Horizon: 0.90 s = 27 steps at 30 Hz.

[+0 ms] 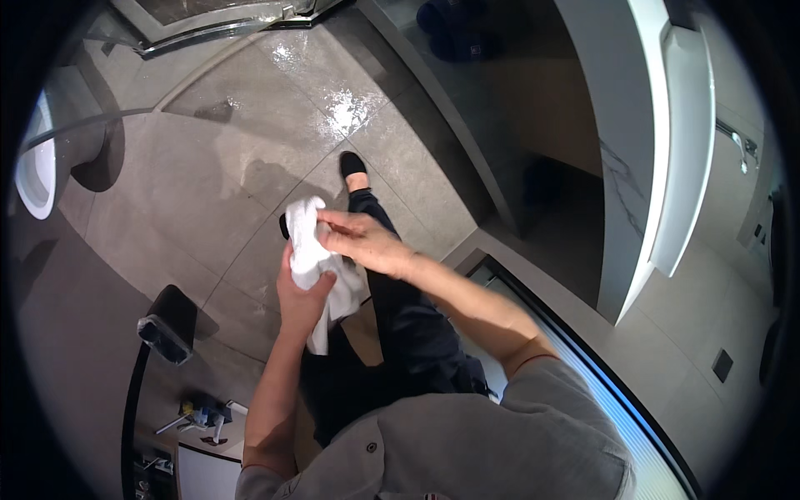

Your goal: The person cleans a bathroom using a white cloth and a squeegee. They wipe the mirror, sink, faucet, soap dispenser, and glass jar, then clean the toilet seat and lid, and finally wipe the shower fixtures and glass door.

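A bunched white cloth hangs in front of my body, above the tiled floor. My left hand grips it from below, with the thumb lying across its front. At its upper right side, the fingertips of my right hand meet the fabric; the hand is slightly blurred. Loose folds of the cloth drop below and between both hands. Beneath them are my dark trousers and one black shoe. The other shoe is mostly hidden behind the cloth.
Wet, shiny patches cover parts of the floor tiles. A black lined bin stands at left, a white toilet beyond it. A glass-door frame is at the top. A white washbasin projects at right; small items lie lower left.
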Each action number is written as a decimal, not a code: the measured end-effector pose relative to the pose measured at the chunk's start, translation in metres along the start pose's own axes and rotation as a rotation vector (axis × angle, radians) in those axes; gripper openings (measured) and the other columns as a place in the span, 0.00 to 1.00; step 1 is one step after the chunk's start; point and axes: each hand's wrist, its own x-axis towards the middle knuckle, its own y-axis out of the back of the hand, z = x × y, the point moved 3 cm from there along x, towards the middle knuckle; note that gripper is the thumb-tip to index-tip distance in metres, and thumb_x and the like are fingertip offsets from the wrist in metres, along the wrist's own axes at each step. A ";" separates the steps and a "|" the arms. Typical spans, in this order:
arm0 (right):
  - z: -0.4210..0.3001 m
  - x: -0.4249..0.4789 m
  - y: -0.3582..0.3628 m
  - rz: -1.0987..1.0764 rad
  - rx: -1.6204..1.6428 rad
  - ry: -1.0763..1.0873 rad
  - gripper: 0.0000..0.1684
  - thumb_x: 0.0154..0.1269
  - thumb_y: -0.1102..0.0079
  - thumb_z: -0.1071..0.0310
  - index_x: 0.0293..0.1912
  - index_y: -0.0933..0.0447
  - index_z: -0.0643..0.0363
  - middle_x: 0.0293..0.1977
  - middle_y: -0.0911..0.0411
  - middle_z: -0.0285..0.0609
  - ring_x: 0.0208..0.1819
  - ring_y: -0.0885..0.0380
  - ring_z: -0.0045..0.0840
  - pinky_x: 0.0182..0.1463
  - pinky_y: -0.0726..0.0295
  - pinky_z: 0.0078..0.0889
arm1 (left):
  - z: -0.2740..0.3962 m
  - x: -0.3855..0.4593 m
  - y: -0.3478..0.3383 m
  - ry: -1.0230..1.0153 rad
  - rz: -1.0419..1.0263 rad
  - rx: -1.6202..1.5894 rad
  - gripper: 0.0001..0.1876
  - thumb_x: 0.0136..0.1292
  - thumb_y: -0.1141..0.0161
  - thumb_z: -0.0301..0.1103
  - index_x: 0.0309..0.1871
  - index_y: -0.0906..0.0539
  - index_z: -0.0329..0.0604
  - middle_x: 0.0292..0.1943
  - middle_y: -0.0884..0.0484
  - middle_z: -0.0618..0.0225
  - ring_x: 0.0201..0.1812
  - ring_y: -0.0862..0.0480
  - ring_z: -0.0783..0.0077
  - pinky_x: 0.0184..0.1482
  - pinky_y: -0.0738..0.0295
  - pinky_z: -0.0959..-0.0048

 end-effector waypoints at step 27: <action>-0.089 0.241 0.567 0.617 -1.695 0.531 0.34 0.61 0.51 0.78 0.67 0.38 0.52 0.57 0.28 0.51 0.60 0.34 0.42 0.65 0.37 0.44 | -0.110 0.119 -0.163 0.272 0.058 -0.009 0.44 0.44 0.28 0.28 0.68 0.37 0.40 0.51 0.20 0.56 0.52 0.19 0.62 0.57 0.25 0.63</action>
